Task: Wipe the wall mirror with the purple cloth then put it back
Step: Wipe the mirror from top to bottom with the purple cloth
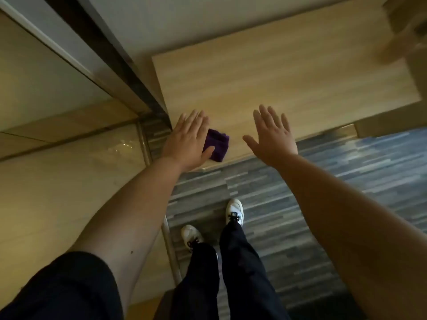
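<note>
The purple cloth [217, 145] lies folded at the near left corner of the bench [288, 72], close to its front edge. The left hand [188, 140] is flat and spread, its thumb on the cloth; the right hand [272, 135] is spread and empty (above the front edge). The rest of the benchtop is open, and white shoes [234, 212] stand on striped floor [323, 204] below.

Head view — steeply downward, near
</note>
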